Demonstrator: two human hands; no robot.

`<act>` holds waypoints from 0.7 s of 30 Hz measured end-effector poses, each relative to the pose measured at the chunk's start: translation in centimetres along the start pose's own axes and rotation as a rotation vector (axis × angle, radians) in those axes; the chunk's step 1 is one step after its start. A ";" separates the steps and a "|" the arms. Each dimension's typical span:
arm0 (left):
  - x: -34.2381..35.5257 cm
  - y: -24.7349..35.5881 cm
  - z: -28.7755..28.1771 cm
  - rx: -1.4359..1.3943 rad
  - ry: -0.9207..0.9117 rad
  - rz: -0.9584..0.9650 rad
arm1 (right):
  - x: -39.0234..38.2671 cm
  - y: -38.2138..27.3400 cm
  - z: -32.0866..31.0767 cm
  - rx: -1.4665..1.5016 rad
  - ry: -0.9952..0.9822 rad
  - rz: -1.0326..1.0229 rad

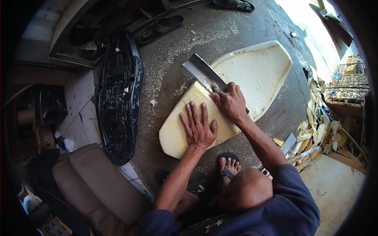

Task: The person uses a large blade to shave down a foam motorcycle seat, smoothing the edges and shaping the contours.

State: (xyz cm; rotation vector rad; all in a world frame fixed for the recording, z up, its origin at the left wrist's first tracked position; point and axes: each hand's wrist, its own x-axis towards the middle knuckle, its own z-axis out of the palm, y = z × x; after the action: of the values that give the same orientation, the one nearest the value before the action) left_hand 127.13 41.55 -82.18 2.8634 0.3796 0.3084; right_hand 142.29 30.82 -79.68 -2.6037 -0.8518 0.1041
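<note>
A pale yellow foam pad (173, 129), cut straight along its upper right side, lies on the dark floor in front of me. My left hand (199, 128) presses flat on it with the fingers spread. A long, flat metal blade (199, 70), dark with a shiny edge, runs along that straight side. My right hand (230, 101) grips the blade near its middle, thumb pointing toward the pad; the palm side is hidden. Just beyond the blade lies a cream foam piece (256, 74) with a raised rim and a tapered far end.
Left of the foam lies a long black motorcycle seat base (120, 98). A brown padded cushion (98, 185) sits at lower left. Sandals (161, 29) lie at the far side. Foam scraps (315, 118) and a wire cage (346, 84) stand on the right. Crumbs dot the floor (157, 78).
</note>
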 end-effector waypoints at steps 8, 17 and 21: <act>-0.4 -0.1 -0.4 0.005 -0.027 -0.036 | -10.5 2.0 -1.8 0.021 0.016 0.048; -0.2 -0.4 -0.6 -0.028 -0.023 -0.023 | -5.6 1.8 -1.3 -0.034 0.052 -0.004; -0.2 -0.4 -0.6 0.038 0.037 -0.045 | -10.4 2.5 -2.0 -0.110 0.082 0.086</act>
State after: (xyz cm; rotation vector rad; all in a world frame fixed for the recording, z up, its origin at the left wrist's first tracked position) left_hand 126.70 42.03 -81.76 2.8855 0.4606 0.3505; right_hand 135.58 22.26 -79.37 -2.7264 -0.7366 -0.0264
